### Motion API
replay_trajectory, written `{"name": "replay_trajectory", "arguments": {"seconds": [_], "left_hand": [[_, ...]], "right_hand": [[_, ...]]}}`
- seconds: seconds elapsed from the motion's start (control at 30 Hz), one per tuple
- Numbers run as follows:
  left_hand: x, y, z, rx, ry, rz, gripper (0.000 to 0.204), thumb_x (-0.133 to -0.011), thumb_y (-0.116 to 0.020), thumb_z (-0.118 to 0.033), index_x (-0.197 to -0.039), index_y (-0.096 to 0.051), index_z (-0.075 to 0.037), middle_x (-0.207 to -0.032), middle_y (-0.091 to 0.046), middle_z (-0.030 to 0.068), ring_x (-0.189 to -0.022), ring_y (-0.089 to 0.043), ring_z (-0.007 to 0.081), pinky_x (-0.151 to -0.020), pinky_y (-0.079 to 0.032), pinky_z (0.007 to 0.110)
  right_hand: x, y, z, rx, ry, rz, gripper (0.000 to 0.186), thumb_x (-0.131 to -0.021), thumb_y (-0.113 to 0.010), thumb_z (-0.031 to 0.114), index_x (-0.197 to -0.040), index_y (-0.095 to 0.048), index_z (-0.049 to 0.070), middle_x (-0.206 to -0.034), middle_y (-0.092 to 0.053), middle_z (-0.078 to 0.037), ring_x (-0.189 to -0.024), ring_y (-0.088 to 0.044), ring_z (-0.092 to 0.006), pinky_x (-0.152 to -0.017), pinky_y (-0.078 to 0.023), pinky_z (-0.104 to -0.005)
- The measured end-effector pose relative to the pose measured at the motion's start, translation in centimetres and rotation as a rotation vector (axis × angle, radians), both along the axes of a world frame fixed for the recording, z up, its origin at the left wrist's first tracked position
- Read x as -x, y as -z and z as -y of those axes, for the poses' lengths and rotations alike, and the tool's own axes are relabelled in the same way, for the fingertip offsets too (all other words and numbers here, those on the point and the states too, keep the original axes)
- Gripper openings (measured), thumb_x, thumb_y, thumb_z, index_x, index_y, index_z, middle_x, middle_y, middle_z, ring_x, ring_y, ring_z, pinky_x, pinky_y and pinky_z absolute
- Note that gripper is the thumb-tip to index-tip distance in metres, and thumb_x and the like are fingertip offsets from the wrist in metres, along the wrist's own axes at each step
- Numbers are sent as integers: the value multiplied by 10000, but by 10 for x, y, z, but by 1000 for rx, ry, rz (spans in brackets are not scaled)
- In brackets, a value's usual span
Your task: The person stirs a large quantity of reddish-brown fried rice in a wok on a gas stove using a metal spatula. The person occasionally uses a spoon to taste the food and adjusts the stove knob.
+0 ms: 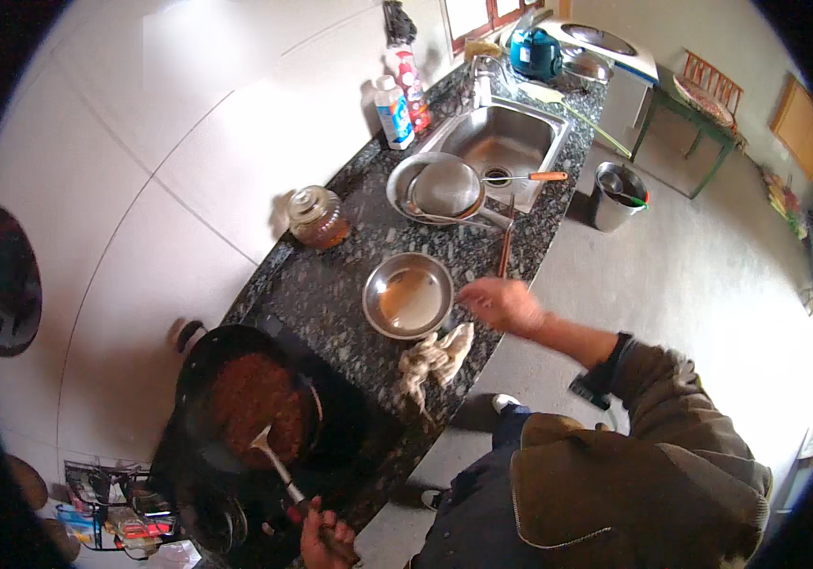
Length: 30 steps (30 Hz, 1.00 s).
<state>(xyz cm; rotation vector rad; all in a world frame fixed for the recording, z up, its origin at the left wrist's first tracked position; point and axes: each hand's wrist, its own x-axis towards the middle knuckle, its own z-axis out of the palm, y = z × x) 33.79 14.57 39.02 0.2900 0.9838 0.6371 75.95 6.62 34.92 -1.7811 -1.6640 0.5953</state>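
Observation:
My left hand [329,541] is closed around the dark grip of a metal spatula [281,469]. The spatula's head rests in reddish-brown minced food [257,403] inside a black wok [200,441] on the stove. My right hand [509,305] hovers by the counter's front edge, just right of a shallow metal bowl [384,281]. Its fingers point toward the bowl's rim and look blurred, so whether they touch it or hold anything is unclear. A little brownish liquid lies in the bowl. Below it sits a crumpled pale cloth [437,360].
A lidded glass jar [316,216] stands by the wall. Beyond the bowl are a metal pan [401,180], a strainer with an orange handle [549,176], chopsticks [505,248] and the sink [544,152]. Two bottles stand behind. On the floor is a metal bucket [612,216].

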Motion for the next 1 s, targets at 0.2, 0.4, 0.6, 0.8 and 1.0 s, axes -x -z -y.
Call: {"name": "replay_trajectory", "arguments": {"seconds": [0.2,0.4,0.6,0.8,1.0], "left_hand": [[-20,-31,25,-257,22,-632,253,-930,-445,-273,-1144,-473,-140,-595,-389,-7,-429,-350,109,-359,-303,255],[-28,-42,38,-522,-64,-804,379,-834,-570,-124,-1192,-456,-76,-642,-434,4,-431,-431,106,-379,-356,243],[-11,-36,41,-578,-27,-773,374,-816,-598,-105,-1168,-489,-39,-653,-474,19,-447,-460,111,-419,-387,254],[12,-41,37,-508,75,-781,371,-819,-592,-97,-1171,-492,-37,-653,-495,17,-446,-460,105,-425,-377,241],[37,-47,23,-501,139,-804,377,-821,-583,-97,-1182,-489,-41,-648,-493,12,-441,-456,98,-427,-374,236]], "right_hand": [[-190,108,25,254,608,44,438,-788,-608,396,-1069,-566,63,-950,-637,-137,-884,-618,-303,-755,-483,-438],[-195,145,-34,592,1119,235,578,-750,-620,539,-1059,-529,59,-1009,-616,-101,-893,-635,-285,-731,-523,-408],[-220,142,-4,581,1096,293,411,-761,-557,340,-1028,-582,28,-1021,-630,-175,-963,-604,-341,-803,-481,-444],[-222,168,8,535,1103,399,297,-826,-508,256,-1013,-482,27,-976,-630,-208,-924,-612,-370,-769,-495,-461],[-220,185,27,403,1249,225,250,-864,-451,217,-1016,-441,19,-1018,-602,-236,-919,-594,-408,-768,-481,-472]]}}
